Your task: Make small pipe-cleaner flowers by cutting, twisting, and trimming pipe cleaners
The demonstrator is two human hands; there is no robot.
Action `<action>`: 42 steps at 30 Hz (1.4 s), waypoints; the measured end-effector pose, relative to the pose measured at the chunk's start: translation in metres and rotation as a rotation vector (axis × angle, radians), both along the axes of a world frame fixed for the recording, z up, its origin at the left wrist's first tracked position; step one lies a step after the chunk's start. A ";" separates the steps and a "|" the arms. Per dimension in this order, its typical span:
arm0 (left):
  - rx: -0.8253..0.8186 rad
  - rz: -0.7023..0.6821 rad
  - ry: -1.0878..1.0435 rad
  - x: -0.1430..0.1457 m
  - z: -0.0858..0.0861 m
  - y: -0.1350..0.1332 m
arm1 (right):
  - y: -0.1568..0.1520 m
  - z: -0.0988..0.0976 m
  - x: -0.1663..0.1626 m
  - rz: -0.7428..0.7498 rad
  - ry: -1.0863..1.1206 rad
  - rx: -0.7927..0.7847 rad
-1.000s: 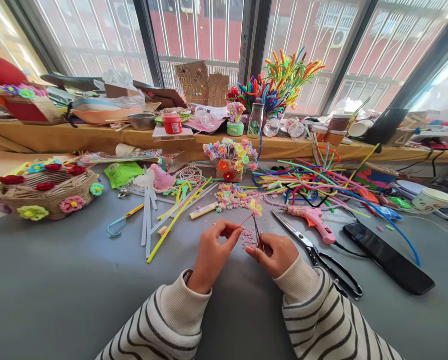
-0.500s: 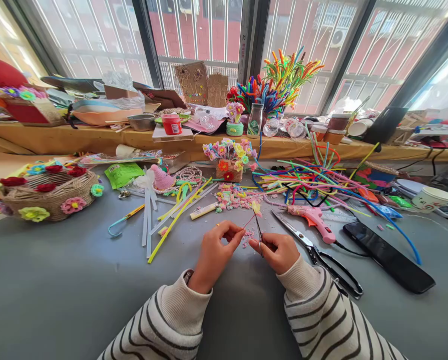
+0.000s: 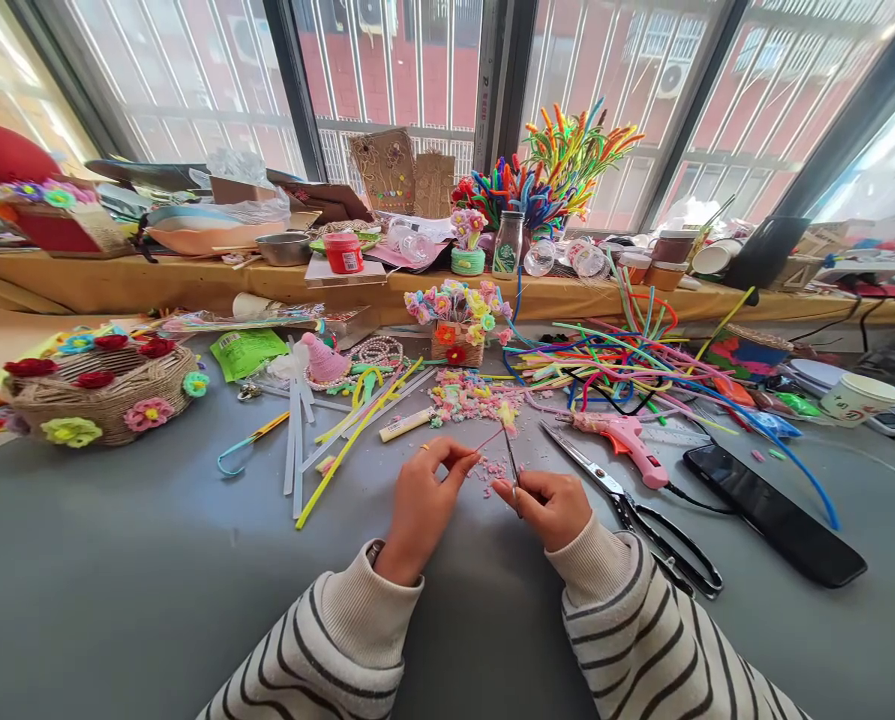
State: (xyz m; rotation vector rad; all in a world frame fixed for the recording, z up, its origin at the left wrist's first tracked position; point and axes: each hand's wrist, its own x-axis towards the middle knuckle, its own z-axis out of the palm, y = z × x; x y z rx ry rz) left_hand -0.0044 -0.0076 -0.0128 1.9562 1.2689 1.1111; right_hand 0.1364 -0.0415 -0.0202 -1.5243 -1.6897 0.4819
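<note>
My left hand (image 3: 433, 490) is closed in a pinch on a thin pink pipe cleaner (image 3: 491, 440), which slants up to the right. Small scissors (image 3: 511, 458) are held in my right hand (image 3: 546, 505), blades pointing away from me, their tips at the strip's far end. A pale yellow piece (image 3: 507, 416) lies just beyond the tips. Pink clippings (image 3: 490, 472) are scattered on the grey table between my hands, and a heap of pink, yellow and green bits (image 3: 466, 395) lies behind them.
To the right lie large scissors (image 3: 619, 490), a pink glue gun (image 3: 627, 445), a black phone (image 3: 773, 512) and a tangle of pipe cleaners (image 3: 612, 362). On the left are glue sticks (image 3: 293, 440), yellow pipe cleaners (image 3: 342, 455) and a twine basket (image 3: 102, 405). A flower box (image 3: 458, 343) stands behind.
My right hand and the small scissors have shifted slightly left and down. My left hand has barely moved and keeps its pinch on the pink pipe cleaner.
</note>
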 end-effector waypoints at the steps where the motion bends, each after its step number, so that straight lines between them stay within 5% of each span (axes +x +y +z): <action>1: 0.000 -0.006 -0.004 0.000 0.000 -0.001 | 0.001 -0.001 0.000 0.014 0.018 -0.023; 11: 0.008 -0.026 -0.033 0.002 0.002 -0.003 | 0.011 -0.009 0.006 0.321 0.461 -0.402; 21: 0.019 -0.022 -0.015 0.003 0.000 -0.003 | 0.008 -0.007 0.004 0.339 0.481 -0.408; 33: -0.196 -0.133 -0.207 0.001 0.003 -0.003 | 0.010 -0.010 0.005 0.214 0.309 -0.312; 42: -0.157 -0.039 -0.155 0.002 0.005 -0.006 | -0.002 -0.003 0.001 0.021 -0.203 -0.119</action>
